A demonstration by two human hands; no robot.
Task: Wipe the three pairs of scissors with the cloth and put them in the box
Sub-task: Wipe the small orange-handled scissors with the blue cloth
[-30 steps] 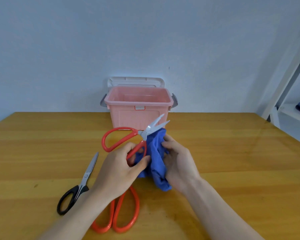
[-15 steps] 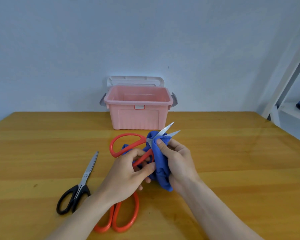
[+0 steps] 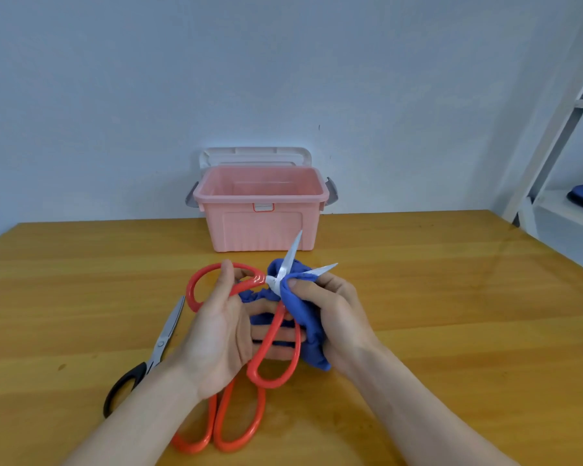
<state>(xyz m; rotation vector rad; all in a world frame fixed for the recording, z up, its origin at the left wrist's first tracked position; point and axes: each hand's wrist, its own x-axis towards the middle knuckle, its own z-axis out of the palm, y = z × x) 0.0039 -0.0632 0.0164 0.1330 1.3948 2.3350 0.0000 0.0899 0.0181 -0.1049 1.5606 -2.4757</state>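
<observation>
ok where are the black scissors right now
In the head view the black scissors lie flat on the table at the lower left, just left of the left hand, blades pointing away toward the box.

A wooden table (image 3: 451, 331) with an orange-yellow top fills the lower half of the frame. At its far edge, centre, stands an open pink box (image 3: 261, 227). At lower left lie black-handled scissors (image 3: 148, 358), blades pointing up the frame. At lower centre lie red-handled scissors (image 3: 228, 428), only their loops showing.
</observation>
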